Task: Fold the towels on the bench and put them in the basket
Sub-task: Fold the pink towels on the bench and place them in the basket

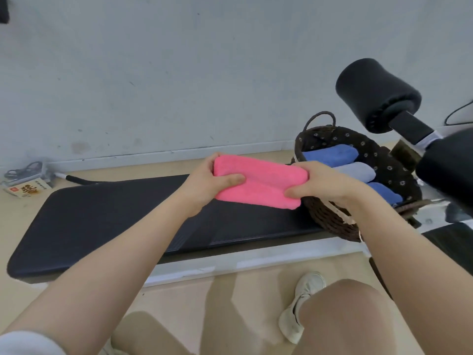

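A folded pink towel (pixel 261 184) hangs just above the right part of the black bench pad (pixel 102 221), held by both hands. My left hand (pixel 207 183) grips its left end, thumb on top. My right hand (pixel 322 184) grips its right end, close to the basket's near rim. The dark wicker basket (pixel 330 221) stands on the bench's right end, lined with dark flowered cloth. Inside lie a folded blue towel (pixel 330 155), a grey towel (pixel 355 172) and another blue towel (pixel 384 192), side by side.
Black foam rollers (pixel 376 94) of the bench stick up at the right, above and beside the basket. A small box (pixel 27 190) and a grey item lie on the floor at the far left by the wall. My knees and a white shoe (pixel 302 303) are below the bench.
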The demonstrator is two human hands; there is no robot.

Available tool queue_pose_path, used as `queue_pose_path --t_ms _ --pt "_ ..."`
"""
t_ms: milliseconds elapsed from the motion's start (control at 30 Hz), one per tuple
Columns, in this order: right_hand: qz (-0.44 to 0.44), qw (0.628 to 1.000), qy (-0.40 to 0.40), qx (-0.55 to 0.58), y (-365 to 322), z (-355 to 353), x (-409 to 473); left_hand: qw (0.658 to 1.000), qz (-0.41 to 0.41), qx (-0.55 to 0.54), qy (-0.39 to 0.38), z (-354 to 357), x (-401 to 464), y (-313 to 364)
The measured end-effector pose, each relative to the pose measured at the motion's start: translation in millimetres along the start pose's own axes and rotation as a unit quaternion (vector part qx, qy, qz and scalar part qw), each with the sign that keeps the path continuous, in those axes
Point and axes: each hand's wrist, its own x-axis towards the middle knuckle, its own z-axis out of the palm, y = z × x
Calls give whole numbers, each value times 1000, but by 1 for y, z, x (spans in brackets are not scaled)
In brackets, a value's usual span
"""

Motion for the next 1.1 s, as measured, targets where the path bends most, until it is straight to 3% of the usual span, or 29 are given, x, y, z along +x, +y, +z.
queue_pose_path --t_ms 167,267,400,467,567,733,800,867,900,967,1033,1100 --pt "1 980 -5 199 19 -40 -17 996 -36 -59 -62 41 20 7" --pt "18 954 34 298 37 -71 -19 987 -56 -107 -103 71 38 12" --pt "109 934 168 296 62 -98 -3 998 -44 -40 -13 127 69 19" --pt "155 925 250 241 75 -107 11 998 23 62 19 154 85 17" --pt "193 923 311 118 96 -124 30 970 118 214 -3 178 110 16" --pt "254 920 298 5 132 -139 56 921 73 378 -60 199 142 8" --pt "270 918 283 -64 141 -139 64 860 51 502 -80 209 148 1" --pt "265 912 272 -158 138 -134 64 781 79 618 -55 213 150 -4" --pt "229 899 285 -242 133 -129 61 748 112 653 -36 212 149 -6" --pt "69 844 313 -429 120 -118 55 709 182 681 -30 207 147 -8" --pt "-40 833 227 -503 111 -110 54 702 182 685 -73 198 143 -6" --pt "12 865 97 -492 110 -107 57 704 139 685 -125 186 139 -3"
